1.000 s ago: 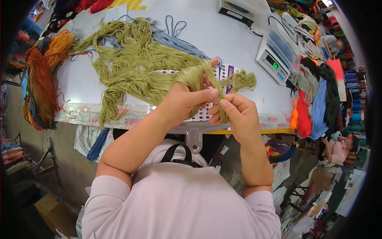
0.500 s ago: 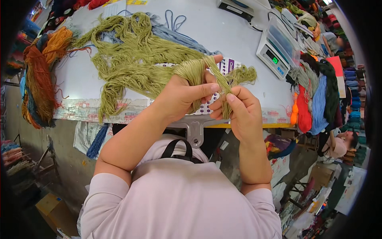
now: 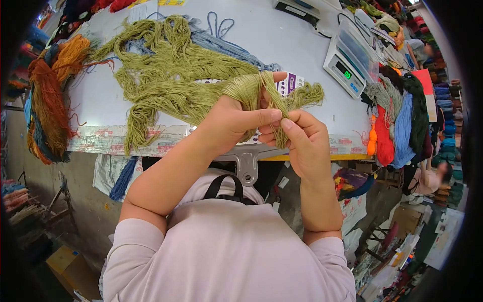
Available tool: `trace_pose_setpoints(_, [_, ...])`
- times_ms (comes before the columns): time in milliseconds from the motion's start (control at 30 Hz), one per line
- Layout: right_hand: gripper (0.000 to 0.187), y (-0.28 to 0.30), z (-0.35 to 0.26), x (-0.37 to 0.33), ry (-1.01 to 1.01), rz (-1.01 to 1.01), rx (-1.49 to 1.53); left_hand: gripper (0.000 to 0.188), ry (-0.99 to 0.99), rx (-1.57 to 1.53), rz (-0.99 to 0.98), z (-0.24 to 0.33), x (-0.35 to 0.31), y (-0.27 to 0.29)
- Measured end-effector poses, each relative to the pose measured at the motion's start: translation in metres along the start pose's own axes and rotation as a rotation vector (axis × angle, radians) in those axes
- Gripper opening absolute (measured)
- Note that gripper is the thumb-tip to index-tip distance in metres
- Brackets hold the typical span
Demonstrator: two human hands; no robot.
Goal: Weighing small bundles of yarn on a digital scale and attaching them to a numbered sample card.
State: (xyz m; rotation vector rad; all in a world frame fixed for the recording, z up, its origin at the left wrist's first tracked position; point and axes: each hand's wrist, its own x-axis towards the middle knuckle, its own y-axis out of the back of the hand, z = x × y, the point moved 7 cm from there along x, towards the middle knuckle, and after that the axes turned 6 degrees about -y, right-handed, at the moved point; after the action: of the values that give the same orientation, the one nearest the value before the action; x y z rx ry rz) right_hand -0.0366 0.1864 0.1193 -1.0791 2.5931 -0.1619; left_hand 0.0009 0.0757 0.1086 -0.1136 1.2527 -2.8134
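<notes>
Head view: olive-green yarn point(image 3: 186, 63), loose lengths spread from upper left to centre of the frame on a white table point(image 3: 266, 38); left hand point(image 3: 229, 121), at centre, fingers holding a thick fold of the yarn, forefinger extended; right hand point(image 3: 308, 136), just right of centre, thumb and fingers pinched narrow on a slim bunch of the same; perforated white-and-purple card point(image 3: 293, 83), partly beneath; slate-blue yarn point(image 3: 229, 53), upper centre; digital scale point(image 3: 345, 73), upper right; rust-coloured hank point(image 3: 44, 90), far left.

Left fingers point(image 3: 279, 76) and right fingers point(image 3: 305, 119) hold olive-green yarn point(image 3: 186, 65) above what looks like a spotted card point(image 3: 292, 84).
</notes>
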Motion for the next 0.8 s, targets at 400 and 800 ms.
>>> trace_pose_setpoints(400, [0.015,0.009,0.004,0.007,0.010,0.019,0.058,0.063,-0.042,0.014,0.047,-0.001,0.009,0.008])
trace_pose_setpoints(800, [0.019,0.351,-0.084,-0.030,0.149,0.312,0.589,0.017,0.096,0.000,0.249,0.136,-0.026,0.201])
